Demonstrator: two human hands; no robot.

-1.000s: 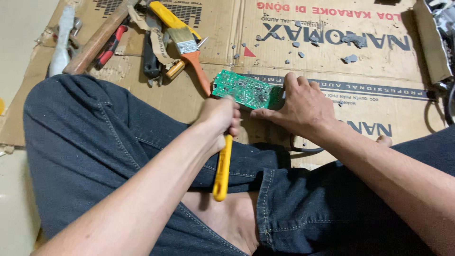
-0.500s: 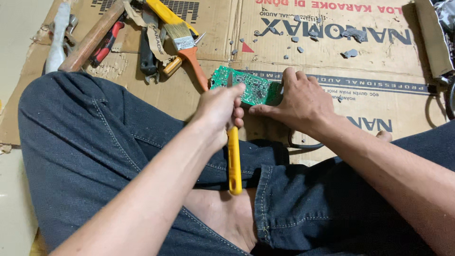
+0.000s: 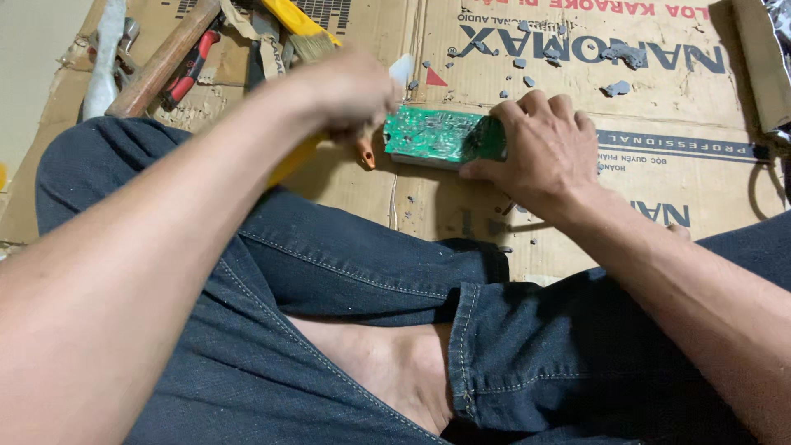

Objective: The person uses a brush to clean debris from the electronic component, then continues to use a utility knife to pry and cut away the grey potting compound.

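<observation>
Green circuit board [image 3: 435,136] — a rectangular panel, its solder side up and speckled with pale points, lying flat on the brown cardboard sheet [image 3: 659,177] spread over the floor, just beyond the person's crossed legs in dark jeans. Right hand [image 3: 544,148] — fingers curled over the board's right end, pinning it down and hiding that end. Left hand [image 3: 346,91] — blurred, fingers closed around a yellow-handled tool [image 3: 292,158]; its working end cannot be made out. Grey crumbs scatter on the cardboard; a wooden-handled hammer [image 3: 161,62] and red pliers [image 3: 189,76] lie upper left, partly cut off.
</observation>
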